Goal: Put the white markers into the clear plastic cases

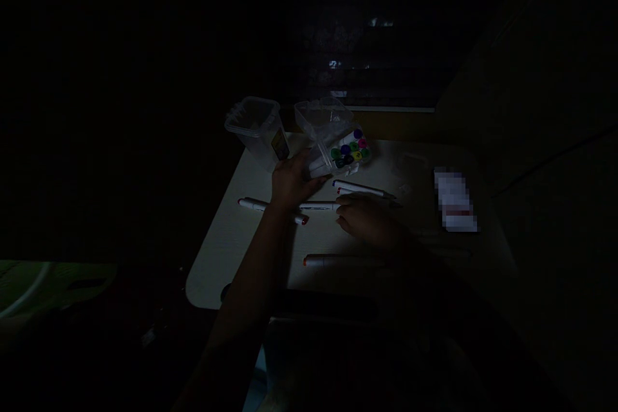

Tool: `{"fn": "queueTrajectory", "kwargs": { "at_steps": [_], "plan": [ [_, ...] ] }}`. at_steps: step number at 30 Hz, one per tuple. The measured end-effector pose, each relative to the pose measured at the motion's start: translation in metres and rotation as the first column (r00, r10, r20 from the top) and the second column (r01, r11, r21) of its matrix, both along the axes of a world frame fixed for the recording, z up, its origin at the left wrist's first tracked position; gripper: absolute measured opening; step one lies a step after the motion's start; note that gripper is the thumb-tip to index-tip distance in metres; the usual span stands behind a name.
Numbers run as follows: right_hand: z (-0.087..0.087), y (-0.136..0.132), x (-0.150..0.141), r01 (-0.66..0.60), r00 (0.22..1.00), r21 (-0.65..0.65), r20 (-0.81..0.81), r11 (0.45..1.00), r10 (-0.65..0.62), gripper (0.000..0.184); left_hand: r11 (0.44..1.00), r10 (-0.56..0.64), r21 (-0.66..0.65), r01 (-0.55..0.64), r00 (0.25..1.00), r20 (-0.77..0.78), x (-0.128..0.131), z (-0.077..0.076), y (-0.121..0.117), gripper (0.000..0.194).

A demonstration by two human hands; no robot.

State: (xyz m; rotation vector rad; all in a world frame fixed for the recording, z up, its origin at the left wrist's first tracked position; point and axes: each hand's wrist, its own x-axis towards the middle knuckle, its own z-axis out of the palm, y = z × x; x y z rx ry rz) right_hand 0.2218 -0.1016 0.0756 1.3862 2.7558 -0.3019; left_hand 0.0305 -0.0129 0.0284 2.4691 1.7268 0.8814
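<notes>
My left hand [291,181] is wrapped round the lower end of a clear plastic marker case [321,153], which lies tilted with its lid [323,117] swung up. Inside it, several markers show round coloured ends [354,147] in green, blue, pink and yellow. My right hand [369,220] is closed, with its fingertips pinching the end of a white marker [318,206] on the table. Just beyond that hand lie white markers with a blue end [362,188] and a red end. A red-ended marker [253,204] passes beneath my left wrist.
An open clear plastic tub [258,135] stands at the table's back left. Nearer to me lies an orange-ended marker [318,261]. A blurred-out phone-like object [456,199] rests at the right of the pale table [217,257]. The room is very dark.
</notes>
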Motion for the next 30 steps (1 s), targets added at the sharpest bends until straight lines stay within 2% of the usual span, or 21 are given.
{"fn": "queueTrajectory", "kwargs": {
  "at_steps": [4,9,16,22,26,30],
  "plan": [
    [0.006,0.008,0.013,0.095,0.994,-0.040,0.053,0.995,-0.093,0.021,1.000,0.002,0.006,-0.002,1.000,0.004,-0.001,-0.003,0.001,0.075],
    [0.002,0.013,0.019,0.174,0.984,-0.028,0.055,0.984,-0.172,0.030,1.000,-0.005,-0.017,0.005,1.000,0.010,-0.001,-0.002,0.001,0.074],
    [0.000,0.017,0.027,0.126,0.992,-0.085,-0.002,0.988,-0.127,0.025,0.999,-0.016,-0.038,0.017,0.999,0.028,0.001,0.002,-0.001,0.074],
    [0.027,0.010,0.047,0.137,0.950,-0.074,-0.274,0.988,-0.152,0.021,0.998,-0.018,-0.051,0.019,1.000,0.026,0.000,0.001,0.000,0.074],
    [0.047,0.002,0.057,0.130,0.907,0.028,-0.407,0.991,-0.107,0.019,0.999,-0.040,-0.035,0.042,0.998,0.058,-0.001,-0.002,0.002,0.074],
    [0.059,-0.003,0.061,0.163,0.882,0.168,-0.466,0.972,-0.067,0.017,0.996,-0.086,-0.003,0.086,0.994,0.070,-0.002,-0.006,0.004,0.073]
  ]
}}
